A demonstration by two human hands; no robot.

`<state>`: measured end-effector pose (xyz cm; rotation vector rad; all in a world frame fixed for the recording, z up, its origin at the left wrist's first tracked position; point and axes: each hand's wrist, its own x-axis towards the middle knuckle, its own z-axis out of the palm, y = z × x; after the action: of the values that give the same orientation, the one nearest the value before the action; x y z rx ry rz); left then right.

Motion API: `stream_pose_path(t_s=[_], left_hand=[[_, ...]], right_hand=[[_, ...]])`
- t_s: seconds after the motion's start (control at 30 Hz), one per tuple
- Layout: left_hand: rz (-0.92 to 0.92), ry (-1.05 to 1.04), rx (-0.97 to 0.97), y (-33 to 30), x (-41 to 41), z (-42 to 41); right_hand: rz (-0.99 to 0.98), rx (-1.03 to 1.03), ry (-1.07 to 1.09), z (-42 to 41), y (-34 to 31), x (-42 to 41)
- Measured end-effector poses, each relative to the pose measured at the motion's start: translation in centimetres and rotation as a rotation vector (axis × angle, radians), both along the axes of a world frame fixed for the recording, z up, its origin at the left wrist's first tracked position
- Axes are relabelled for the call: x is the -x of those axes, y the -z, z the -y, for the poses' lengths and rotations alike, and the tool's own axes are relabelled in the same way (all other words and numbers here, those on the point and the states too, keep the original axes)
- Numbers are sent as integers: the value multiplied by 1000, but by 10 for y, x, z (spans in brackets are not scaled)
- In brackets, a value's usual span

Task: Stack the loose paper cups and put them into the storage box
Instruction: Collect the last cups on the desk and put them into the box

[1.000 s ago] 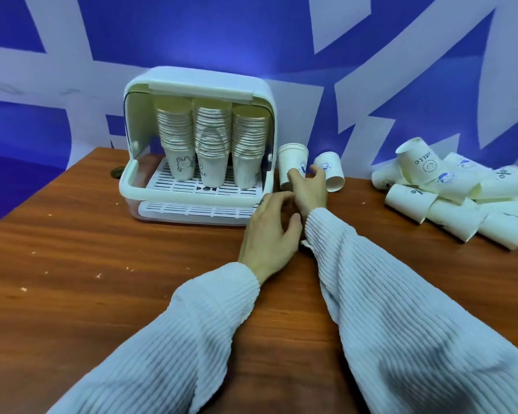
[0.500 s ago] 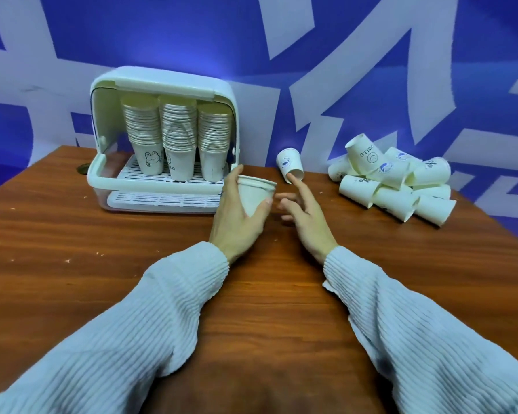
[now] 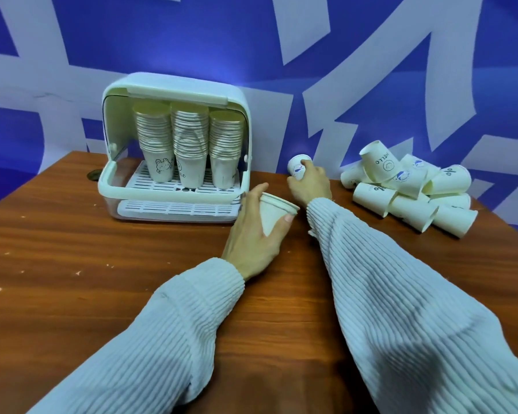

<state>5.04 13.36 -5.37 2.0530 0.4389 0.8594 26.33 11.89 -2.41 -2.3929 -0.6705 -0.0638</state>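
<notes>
My left hand (image 3: 251, 240) grips a white paper cup (image 3: 274, 212), tilted with its mouth toward the right, just in front of the storage box. My right hand (image 3: 310, 185) has reached farther back and its fingers curl round a second paper cup (image 3: 296, 168) with a blue print, lying near the wall. The white storage box (image 3: 174, 189) stands open at the back left, with three tall stacks of cups (image 3: 189, 144) on its slatted tray. A heap of loose paper cups (image 3: 407, 189) lies at the back right.
The wooden table (image 3: 72, 264) runs up to a blue and white wall. A small round hole (image 3: 93, 174) sits in the table left of the box. Both arms wear ribbed white sleeves.
My right hand went from hovering open beside the left hand's cup to the back, where it took hold of the lying cup. The left hand keeps its cup.
</notes>
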Motion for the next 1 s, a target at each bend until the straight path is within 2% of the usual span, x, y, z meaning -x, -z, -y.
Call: stream_pose_path(t_s=[0.13,0.23,0.37,0.5,0.6,0.7,0.83,0.93,1.0], left_hand=[[-7,3,11,1,-3,-3],[-6,12,24,3,-5,-4],[-11,17,39,4,-6,-5],[-26,20,26,2,-6,-4],[-11,-2,21,-1,-2,-2],[41,-55,46,-10,2,0],[253,-201,114,-32,12,-7],[357,-313,126,-49,31,-26],[407,-378,113,-58,49,-43]], right_hand=[[160,24,193,-10,-1,-17],[184,96,226,-14,-1,-35],[209,276,135,-10,3,-47],[329,403,-1,-1,10,-40],[355,287,13,7,6,-24],[235,6,-81,22,-7,4],[275,-328,-234,39,-31,44],[267,-468,-331,34,-47,70],[227,-490,-398,23,-55,88]])
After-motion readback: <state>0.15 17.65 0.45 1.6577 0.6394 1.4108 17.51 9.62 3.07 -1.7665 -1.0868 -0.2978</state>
